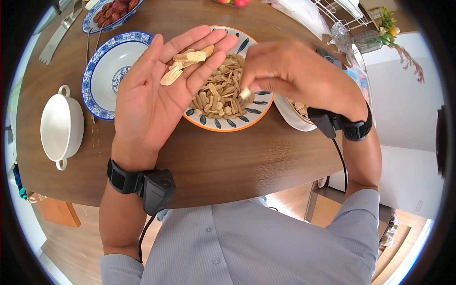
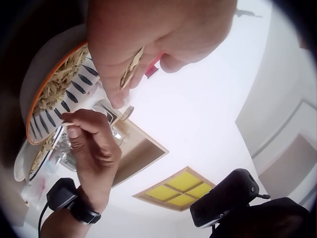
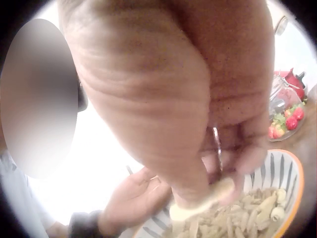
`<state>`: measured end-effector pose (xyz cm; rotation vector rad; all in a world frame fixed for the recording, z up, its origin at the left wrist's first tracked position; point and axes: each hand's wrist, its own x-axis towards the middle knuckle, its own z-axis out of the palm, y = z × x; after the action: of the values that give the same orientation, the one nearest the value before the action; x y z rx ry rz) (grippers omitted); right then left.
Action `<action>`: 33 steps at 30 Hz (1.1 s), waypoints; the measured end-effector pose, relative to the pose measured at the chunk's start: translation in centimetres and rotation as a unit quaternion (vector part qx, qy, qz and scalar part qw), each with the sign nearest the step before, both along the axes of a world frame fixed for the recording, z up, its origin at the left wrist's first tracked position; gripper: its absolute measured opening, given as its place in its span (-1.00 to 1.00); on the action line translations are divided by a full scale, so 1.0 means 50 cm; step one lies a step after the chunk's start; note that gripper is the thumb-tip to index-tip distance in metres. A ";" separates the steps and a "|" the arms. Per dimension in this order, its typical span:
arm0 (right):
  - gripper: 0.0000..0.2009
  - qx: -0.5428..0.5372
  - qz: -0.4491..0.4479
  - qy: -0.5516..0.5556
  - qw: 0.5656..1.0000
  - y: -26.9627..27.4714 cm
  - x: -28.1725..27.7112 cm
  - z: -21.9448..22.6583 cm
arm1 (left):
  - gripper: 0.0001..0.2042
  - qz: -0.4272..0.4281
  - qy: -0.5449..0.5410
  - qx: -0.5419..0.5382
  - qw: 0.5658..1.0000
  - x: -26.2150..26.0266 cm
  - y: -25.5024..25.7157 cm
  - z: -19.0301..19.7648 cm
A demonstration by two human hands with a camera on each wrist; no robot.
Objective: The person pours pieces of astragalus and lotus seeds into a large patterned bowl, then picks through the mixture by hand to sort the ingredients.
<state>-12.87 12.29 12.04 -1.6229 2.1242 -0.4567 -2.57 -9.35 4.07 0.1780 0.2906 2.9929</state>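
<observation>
My left hand [image 1: 152, 99] lies palm up with its fingers extended, over the left part of a plate [image 1: 237, 124] with an orange rim and dark leaf marks. Several pale, dried root-like slices [image 1: 190, 57] rest on its fingers and upper palm. A heap of similar slices [image 1: 223, 92] covers the plate's middle. Above the heap's right side, my right hand [image 1: 297, 71] pinches one pale slice [image 3: 198, 206] between thumb and fingers. Seen from the left wrist, the right hand [image 2: 94, 148] is close to the plate's edge.
A blue-rimmed white dish [image 1: 102, 71] stands left of the plate, with a white two-handled bowl [image 1: 61, 126] beyond. Dark red dried fruit [image 1: 114, 13] fills a bowl at the back left. Partly under my right hand is another dish [image 1: 289, 118] holding slices.
</observation>
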 end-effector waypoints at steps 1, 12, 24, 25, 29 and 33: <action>-0.92 -0.049 -0.035 -0.014 0.998 -0.004 -0.003 0.001 | -0.42 -0.002 -0.001 -0.026 1.000 -0.001 0.000 -0.003; -0.75 -0.231 -0.049 -0.003 0.972 -0.063 0.013 0.033 | -0.40 -0.049 -0.011 -0.145 0.988 0.008 0.004 -0.003; -0.58 -0.108 -0.078 0.118 0.984 -0.023 0.003 -0.059 | -0.45 0.039 0.022 0.000 0.999 0.002 -0.011 -0.001; -0.50 -0.129 -0.035 0.153 0.979 -0.026 0.010 -0.069 | -0.45 0.043 0.015 0.002 0.999 0.002 -0.010 -0.001; -0.33 -0.056 -0.006 0.144 0.988 -0.045 0.023 -0.083 | -0.45 0.046 0.010 0.000 0.999 0.000 -0.009 -0.001; -0.34 -0.062 -0.006 0.166 0.984 -0.051 0.025 -0.105 | -0.45 0.046 0.014 -0.001 0.999 0.001 -0.010 0.000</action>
<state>-11.59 9.76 6.81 -1.8680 2.3866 -0.3471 -2.53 -9.85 4.07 0.2123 0.3124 3.0835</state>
